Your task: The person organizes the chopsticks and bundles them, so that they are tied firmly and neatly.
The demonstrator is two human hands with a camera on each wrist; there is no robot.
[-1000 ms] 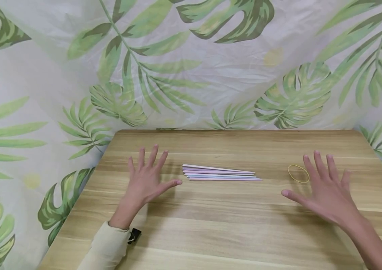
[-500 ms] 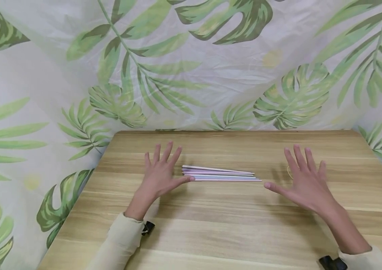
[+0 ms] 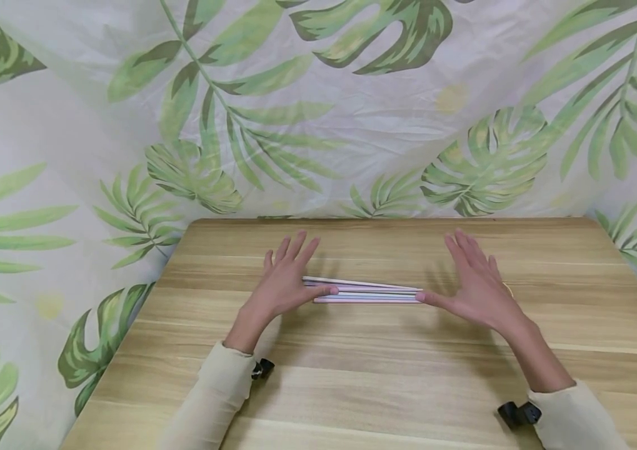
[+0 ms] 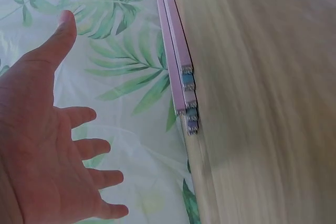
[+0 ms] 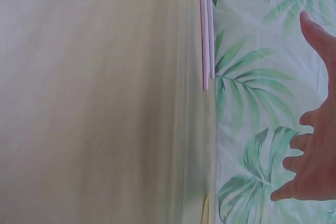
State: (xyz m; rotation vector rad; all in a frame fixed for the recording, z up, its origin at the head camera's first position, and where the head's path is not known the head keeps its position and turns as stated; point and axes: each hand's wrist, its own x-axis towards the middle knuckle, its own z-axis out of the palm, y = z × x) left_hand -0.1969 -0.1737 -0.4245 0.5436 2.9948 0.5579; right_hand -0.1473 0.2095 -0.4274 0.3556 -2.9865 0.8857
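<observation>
Presently I log the left hand (image 3: 281, 284) wide, thumb spread from extended fingers, nothing in its grasp; it hangs over the left end of the chopstick-like pastel sticks (image 3: 377, 294). I log the right hand (image 3: 476, 290) likewise wide and unladen, its thumb over their right end. On my head feed the thumbs overlap the sticks, but both wrist views show a gap. The sticks lie side by side on the wood-grain table (image 3: 374, 375), spread a little wider at left, with silvery tips (image 4: 188, 70) there. Right of the sticks: a yellow rubber band (image 5: 205, 203), mostly hidden by the right hand in my head feed. On the sticks' near side: pale sleeves (image 3: 211, 387), each with a black device (image 3: 517, 414) at the cuff. Beyond the sticks, past the table's far edge: leaf-print cloth (image 3: 386, 125).
</observation>
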